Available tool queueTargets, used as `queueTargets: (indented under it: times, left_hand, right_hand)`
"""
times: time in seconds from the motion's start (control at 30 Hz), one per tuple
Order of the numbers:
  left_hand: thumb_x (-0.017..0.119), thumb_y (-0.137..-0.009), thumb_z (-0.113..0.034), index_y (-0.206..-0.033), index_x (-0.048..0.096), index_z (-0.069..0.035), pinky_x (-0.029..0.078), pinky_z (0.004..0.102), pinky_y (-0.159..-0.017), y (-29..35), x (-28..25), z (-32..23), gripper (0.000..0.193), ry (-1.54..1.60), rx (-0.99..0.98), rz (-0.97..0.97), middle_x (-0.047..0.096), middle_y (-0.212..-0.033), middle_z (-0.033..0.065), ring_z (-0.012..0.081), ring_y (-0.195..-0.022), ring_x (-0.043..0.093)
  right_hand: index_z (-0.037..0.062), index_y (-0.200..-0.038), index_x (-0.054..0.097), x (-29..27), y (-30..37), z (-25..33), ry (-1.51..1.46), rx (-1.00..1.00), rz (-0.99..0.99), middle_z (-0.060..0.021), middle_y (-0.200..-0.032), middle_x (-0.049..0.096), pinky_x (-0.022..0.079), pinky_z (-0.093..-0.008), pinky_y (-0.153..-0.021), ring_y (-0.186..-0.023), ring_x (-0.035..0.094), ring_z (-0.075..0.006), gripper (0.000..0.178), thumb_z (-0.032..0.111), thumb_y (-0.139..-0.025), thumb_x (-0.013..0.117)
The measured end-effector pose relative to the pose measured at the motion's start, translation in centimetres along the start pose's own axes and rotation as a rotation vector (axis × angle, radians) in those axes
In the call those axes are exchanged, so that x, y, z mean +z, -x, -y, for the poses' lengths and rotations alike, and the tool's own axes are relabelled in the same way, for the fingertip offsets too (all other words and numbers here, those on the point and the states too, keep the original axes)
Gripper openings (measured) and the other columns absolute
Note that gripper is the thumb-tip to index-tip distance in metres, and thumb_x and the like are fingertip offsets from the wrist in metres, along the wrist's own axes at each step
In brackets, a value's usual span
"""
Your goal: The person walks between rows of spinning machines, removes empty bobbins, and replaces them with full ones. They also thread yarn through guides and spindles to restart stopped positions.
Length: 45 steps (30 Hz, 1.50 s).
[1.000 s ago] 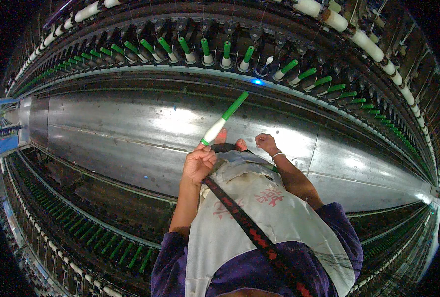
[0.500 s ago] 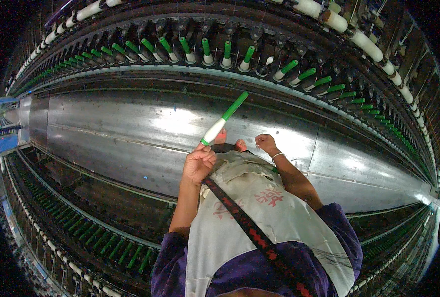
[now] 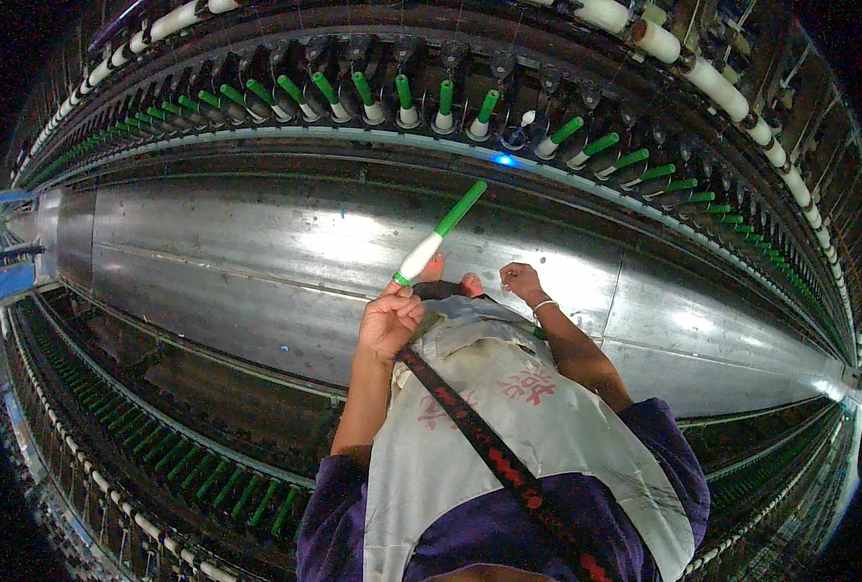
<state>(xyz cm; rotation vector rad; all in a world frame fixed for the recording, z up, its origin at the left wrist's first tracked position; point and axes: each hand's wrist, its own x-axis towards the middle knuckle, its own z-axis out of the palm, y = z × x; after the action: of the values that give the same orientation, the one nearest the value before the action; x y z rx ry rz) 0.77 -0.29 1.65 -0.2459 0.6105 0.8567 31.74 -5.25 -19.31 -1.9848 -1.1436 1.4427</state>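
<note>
Spool (image 3: 418, 257) of white yarn tilts above the floor (image 3: 237, 262), green foot pinched in the left hand's (image 3: 390, 323) folded fingers, right hand (image 3: 521, 280) loosely curled, contents unclear, while one holder (image 3: 512, 139) apparently awaits filling.

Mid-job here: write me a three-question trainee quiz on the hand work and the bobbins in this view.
1. Multiple choice: what grips the loose bobbin? a) the right hand b) the left hand c) both hands
2. True or false: the loose bobbin touches the upper row of bobbins.
3. Fill in: the small glowing light is ____ in colour.

Key: 1. b. 2. False; the loose bobbin is apart from the upper row of bobbins. 3. blue.
</note>
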Motion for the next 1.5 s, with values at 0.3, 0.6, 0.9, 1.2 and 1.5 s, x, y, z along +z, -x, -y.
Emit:
queueTargets:
  times: [0.3, 0.6, 0.9, 1.2, 1.5]
  left_hand:
    - [0.055, -0.069, 0.007, -0.093, 0.052, -0.006, 0.031, 0.0266, -0.06, -0.1, -0.6, -0.1, 0.029, 0.042, -0.016, 0.025, 0.043, -0.07, -0.0003, 0.0118, -0.057, 0.039]
    - [0.054, -0.07, 0.008, -0.094, 0.053, -0.006, 0.032, 0.0261, -0.059, 0.1, -0.3, -0.1, 0.028, 0.022, -0.016, 0.016, 0.041, -0.068, -0.0004, 0.0118, -0.057, 0.038]
    - [0.054, -0.069, 0.007, -0.096, 0.053, -0.005, 0.032, 0.026, -0.059, -0.1, -0.7, -0.2, 0.029, 0.037, -0.028, 0.033, 0.041, -0.067, -0.0007, 0.0117, -0.056, 0.038]
    - [0.055, -0.068, 0.005, -0.099, 0.051, -0.005, 0.033, 0.0265, -0.059, 0.8, -1.5, -0.3, 0.033, -0.063, 0.001, -0.053, 0.042, -0.068, -0.0007, 0.0109, -0.057, 0.039]
    - [0.055, -0.068, 0.004, -0.098, 0.051, -0.005, 0.033, 0.0256, -0.055, 1.0, -1.7, -0.9, 0.032, -0.228, 0.001, -0.116, 0.041, -0.064, -0.0015, 0.0097, -0.053, 0.039]
  right_hand:
    - [0.0066, -0.078, 0.066, 0.1, -0.4, -0.8, -0.095, -0.007, 0.028, -0.0029, -0.069, 0.064, 0.051, -0.0252, -0.055, -0.06, 0.061, -0.0111, 0.008, 0.005, -0.077, 0.058]
    - [0.0076, -0.078, 0.067, 0.2, 0.0, -0.2, -0.062, 0.013, -0.004, -0.0035, -0.07, 0.065, 0.053, -0.0265, -0.057, -0.061, 0.063, -0.0125, 0.007, 0.008, -0.076, 0.06]
    - [0.0072, -0.076, 0.065, 0.3, -0.5, -0.7, 0.052, -0.058, 0.012, -0.0047, -0.072, 0.066, 0.052, -0.0279, -0.059, -0.062, 0.063, -0.0151, 0.004, 0.009, -0.074, 0.061]
    - [0.0102, -0.084, 0.065, -2.8, -1.6, 1.1, 0.164, -0.097, 0.014, -0.0044, -0.077, 0.066, 0.051, -0.0319, -0.069, -0.071, 0.063, -0.0191, 0.01, 0.013, -0.077, 0.059]
    - [0.0079, -0.095, 0.065, -10.6, -4.6, 13.2, 0.645, -0.666, -0.395, -0.0118, -0.09, 0.065, 0.05, -0.0375, -0.067, -0.079, 0.062, -0.0333, 0.014, 0.012, -0.083, 0.06]
